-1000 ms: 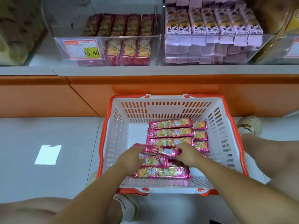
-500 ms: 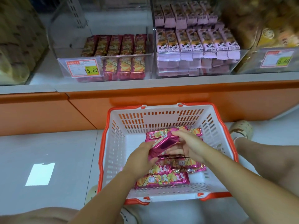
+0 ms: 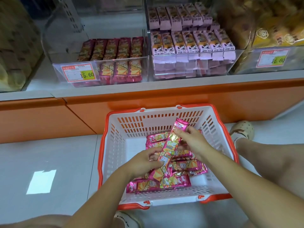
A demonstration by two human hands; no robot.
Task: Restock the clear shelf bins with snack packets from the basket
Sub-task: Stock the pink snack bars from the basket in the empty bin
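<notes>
A white basket with an orange rim (image 3: 218,129) stands on the floor and holds several pink snack packets (image 3: 189,167). Above them, a long pink packet (image 3: 171,147) is held tilted, its far end pointing up toward the shelf. My right hand (image 3: 192,142) pinches its upper part and my left hand (image 3: 144,162) grips its lower part. On the shelf behind, a clear bin (image 3: 62,71) with a 15.60 price tag holds the same pink packets (image 3: 120,69), standing in rows at its right side.
A second clear bin (image 3: 236,51) full of pale pink packets sits to the right, with more bins at both sides. An orange shelf base (image 3: 49,116) runs behind the basket. My legs and shoes flank the basket on the grey floor.
Both hands lifted one packet out of the basket's pile and swung it from lying flat to tilted upright. The view has tipped up toward the shelf.
</notes>
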